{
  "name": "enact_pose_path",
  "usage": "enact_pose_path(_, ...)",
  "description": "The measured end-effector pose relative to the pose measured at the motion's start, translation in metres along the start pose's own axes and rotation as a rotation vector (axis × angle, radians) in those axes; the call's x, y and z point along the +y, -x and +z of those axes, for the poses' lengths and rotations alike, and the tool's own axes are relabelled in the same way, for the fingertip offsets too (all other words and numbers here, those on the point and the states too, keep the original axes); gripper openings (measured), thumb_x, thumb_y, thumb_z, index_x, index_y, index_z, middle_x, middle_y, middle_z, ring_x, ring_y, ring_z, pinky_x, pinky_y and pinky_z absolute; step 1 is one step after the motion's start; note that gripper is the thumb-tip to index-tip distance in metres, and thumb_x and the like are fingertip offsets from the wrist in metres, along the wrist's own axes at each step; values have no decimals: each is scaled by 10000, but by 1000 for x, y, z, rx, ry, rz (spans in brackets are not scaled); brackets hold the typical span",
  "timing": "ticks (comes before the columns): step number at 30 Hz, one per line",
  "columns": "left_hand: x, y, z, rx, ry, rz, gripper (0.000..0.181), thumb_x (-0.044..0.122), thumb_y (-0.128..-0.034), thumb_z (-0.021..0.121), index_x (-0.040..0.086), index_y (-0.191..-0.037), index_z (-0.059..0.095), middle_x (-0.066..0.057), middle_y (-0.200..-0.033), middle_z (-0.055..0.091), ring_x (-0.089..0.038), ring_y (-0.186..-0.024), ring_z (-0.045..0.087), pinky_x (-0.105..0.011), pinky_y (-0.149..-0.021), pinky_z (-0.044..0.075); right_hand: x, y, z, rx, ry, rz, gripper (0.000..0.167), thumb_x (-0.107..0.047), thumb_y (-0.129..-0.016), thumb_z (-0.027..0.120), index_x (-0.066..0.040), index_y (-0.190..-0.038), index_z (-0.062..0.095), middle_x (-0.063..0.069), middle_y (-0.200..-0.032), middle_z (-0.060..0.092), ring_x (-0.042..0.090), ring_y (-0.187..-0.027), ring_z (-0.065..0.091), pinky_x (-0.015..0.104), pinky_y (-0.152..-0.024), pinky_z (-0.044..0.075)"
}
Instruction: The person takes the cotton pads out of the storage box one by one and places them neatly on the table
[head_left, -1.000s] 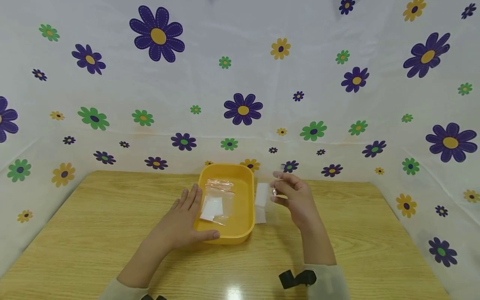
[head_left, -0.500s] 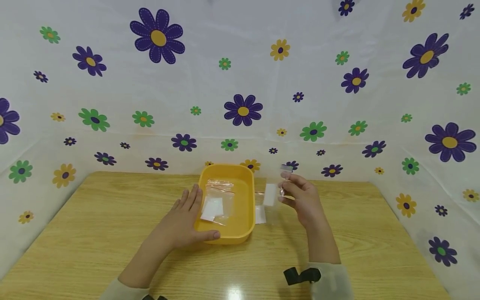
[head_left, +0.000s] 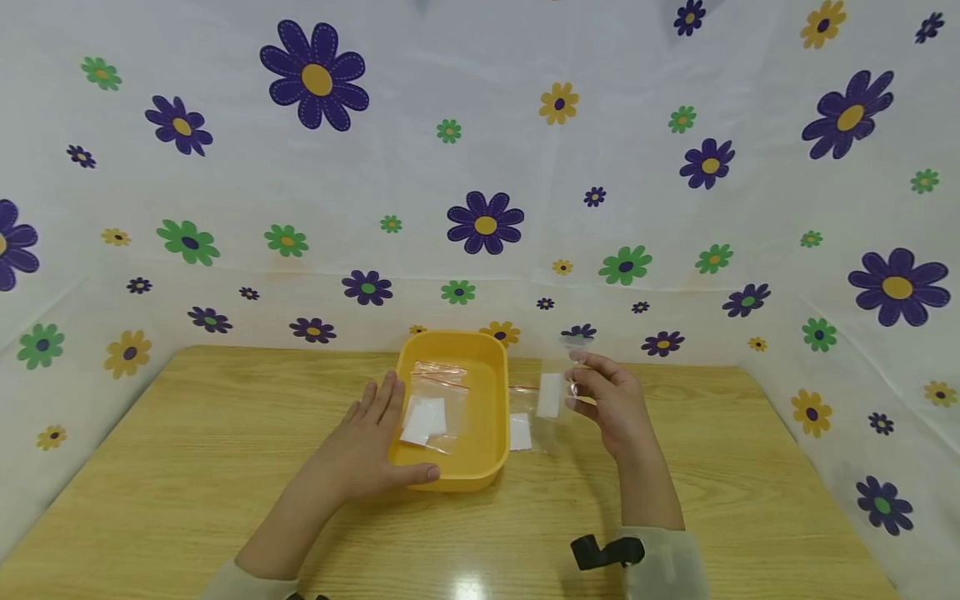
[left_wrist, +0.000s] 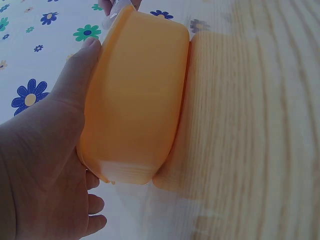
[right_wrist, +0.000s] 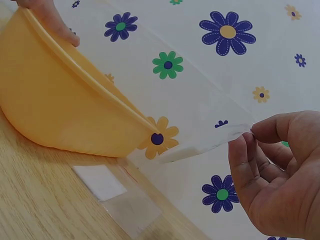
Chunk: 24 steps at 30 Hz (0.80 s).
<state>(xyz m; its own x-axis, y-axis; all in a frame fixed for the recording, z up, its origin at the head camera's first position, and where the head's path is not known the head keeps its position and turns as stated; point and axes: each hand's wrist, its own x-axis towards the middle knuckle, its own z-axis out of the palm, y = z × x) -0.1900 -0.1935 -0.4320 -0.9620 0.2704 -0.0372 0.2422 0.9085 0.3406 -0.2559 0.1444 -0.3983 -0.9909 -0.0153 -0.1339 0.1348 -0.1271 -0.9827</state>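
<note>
My left hand (head_left: 362, 448) rests on the left side of a yellow plastic tray (head_left: 461, 482), fingers straight and spread along the rim, thumb at the near corner. To the tray's right, my right hand (head_left: 617, 410) pinches a clear zip bag (head_left: 550, 395) by its edge, holding it above the table. A white flat piece shows inside that bag. Below it, beside the tray, another clear bag (right_wrist: 100, 182) with a white piece lies on the table. Inside the tray are several overlapping clear zip bags (head_left: 427, 419) with white pieces and reddish seal lines.
The wooden table (head_left: 187, 467) holds the tray near its back edge. Behind and at both sides hangs a white cloth (head_left: 420, 175) printed with purple, green and yellow flowers. A black strap device (head_left: 606, 552) sits at the right wrist.
My right hand has moved a little to the right with the pinched bag, uncovering more of the bag on the table. My left hand and the tray have stayed put.
</note>
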Motion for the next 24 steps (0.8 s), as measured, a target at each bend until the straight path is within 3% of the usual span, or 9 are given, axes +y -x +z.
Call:
enact_pose_path(12,0,0,1,7,1,7,1331,906,-714,521,29,-1595,45,-139,-1674,-46,-407,-1531,-1,-556,-1229,114,5,-4,-8,39,7,33,352,-118,-991,595,-43,-1334,596,23,-972,648,130,-841,626,259,-764,597)
enact_pose_path(24,1,1,-1,5,-5,9,1329,915,-718,497,21,-1593,48,-134,-1669,-64,-412,-1527,-2,-557,-1226,126,10,-6,-16,24,7,39,372,-117,-1001,577,-18,-1360,573,-11,-909,660,110,-788,606,244,-740,589)
